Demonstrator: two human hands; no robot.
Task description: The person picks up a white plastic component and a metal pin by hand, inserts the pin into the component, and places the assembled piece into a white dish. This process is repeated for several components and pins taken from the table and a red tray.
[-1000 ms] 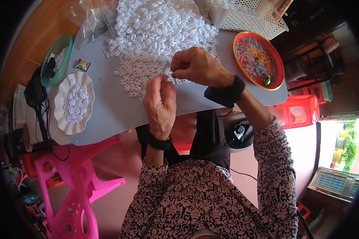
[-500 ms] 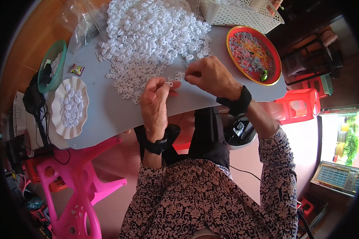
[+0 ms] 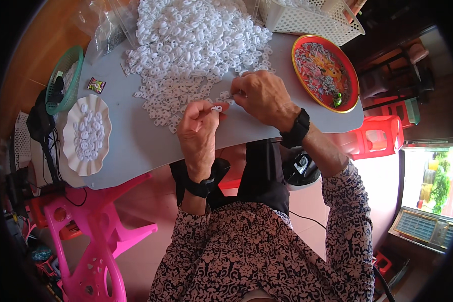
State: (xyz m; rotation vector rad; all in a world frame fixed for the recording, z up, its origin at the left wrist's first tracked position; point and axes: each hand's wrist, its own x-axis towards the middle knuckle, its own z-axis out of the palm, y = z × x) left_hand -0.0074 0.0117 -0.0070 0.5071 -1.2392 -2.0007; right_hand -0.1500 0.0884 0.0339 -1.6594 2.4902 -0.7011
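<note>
Pinching a small white plastic ring piece between thumb and forefinger, the left hand holds it up just off the grey table, at the near edge of the big heap of white pieces. The right hand lies curled at the same edge of the heap, fingertips down among loose pieces; it seems to be gripping one, though the fingers hide it. Left of the heap sits a white scalloped plate with a few pieces laid apart, likely sorted there. Right of the heap is a red round tray, beyond it a white basket.
</note>
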